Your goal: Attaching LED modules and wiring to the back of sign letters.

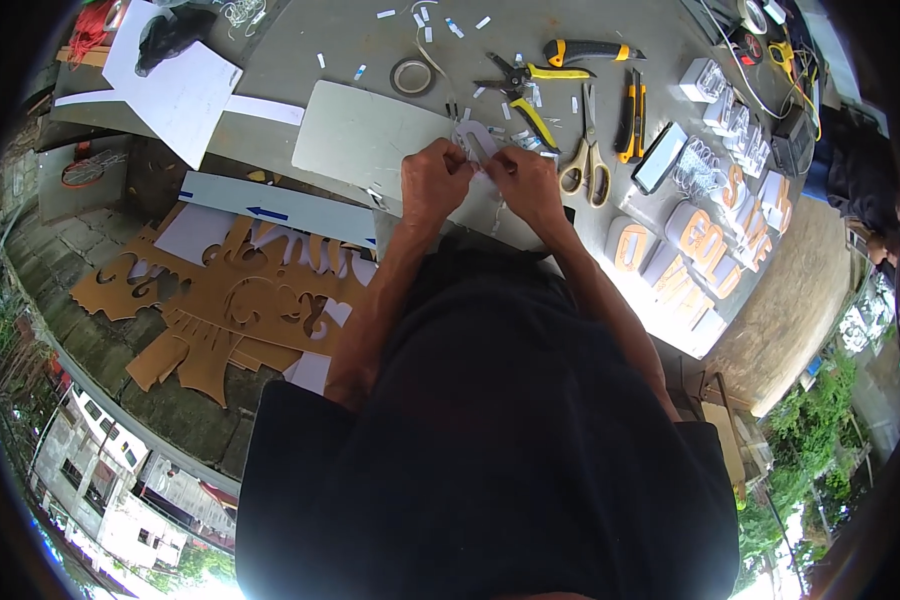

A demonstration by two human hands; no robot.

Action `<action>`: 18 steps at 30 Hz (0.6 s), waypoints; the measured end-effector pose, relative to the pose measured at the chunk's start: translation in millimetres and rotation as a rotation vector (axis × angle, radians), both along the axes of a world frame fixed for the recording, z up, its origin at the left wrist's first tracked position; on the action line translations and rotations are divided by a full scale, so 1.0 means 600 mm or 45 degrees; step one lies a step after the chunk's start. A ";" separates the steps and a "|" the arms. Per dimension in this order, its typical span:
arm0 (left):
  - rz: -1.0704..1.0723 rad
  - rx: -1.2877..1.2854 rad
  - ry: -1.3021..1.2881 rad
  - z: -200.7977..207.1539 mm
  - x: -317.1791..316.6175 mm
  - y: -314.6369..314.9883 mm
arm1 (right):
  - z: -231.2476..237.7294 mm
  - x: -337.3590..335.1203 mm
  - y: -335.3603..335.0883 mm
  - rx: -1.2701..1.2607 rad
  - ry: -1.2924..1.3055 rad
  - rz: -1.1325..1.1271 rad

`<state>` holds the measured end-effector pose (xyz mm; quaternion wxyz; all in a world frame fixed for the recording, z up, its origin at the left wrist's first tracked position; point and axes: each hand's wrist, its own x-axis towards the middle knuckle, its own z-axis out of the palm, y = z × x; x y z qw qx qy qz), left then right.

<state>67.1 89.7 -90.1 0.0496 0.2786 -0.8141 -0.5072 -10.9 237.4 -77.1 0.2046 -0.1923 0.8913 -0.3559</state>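
Both my hands meet at the near edge of the metal table, fingers pinched around a small pale curved piece (479, 136), perhaps a cut-out letter. My left hand (436, 182) is closed at the piece's left side, its fingertips partly hidden. My right hand (526, 184) pinches from the right, thumb and finger close to the left hand's. Under my left hand lies a pale flat sheet (355, 130). To the right of my hands rest scissors (590, 150) with tan handles, and just beyond are yellow-and-black cutting pliers (523, 82).
Black-and-yellow utility knives (631, 115), a phone (660, 158) and several finished letters (700, 235) sit to the right. A tape roll (411, 77) and scattered small white strips lie beyond my hands. Brown cut-out boards (240, 290) lie lower left. Another person (860, 160) is at far right.
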 end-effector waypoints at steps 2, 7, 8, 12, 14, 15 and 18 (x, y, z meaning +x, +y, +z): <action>-0.030 -0.029 -0.011 -0.003 0.000 -0.003 | 0.006 -0.004 0.018 -0.126 -0.137 -0.074; -0.044 -0.026 0.011 -0.007 0.000 -0.009 | 0.051 0.027 0.049 -0.026 -0.284 0.006; -0.047 -0.023 0.012 -0.008 0.001 -0.009 | 0.051 0.035 0.052 -0.023 -0.283 0.003; -0.095 -0.039 0.010 -0.008 -0.005 -0.009 | 0.018 0.055 0.068 0.028 0.066 0.202; -0.115 -0.044 0.007 -0.006 -0.006 -0.012 | 0.013 0.053 0.072 -0.021 0.319 0.206; -0.134 -0.061 -0.022 -0.005 -0.006 -0.012 | 0.014 0.046 0.074 -0.021 0.318 0.207; -0.171 -0.099 -0.040 -0.005 -0.005 -0.018 | 0.030 0.023 0.079 -0.044 0.434 0.359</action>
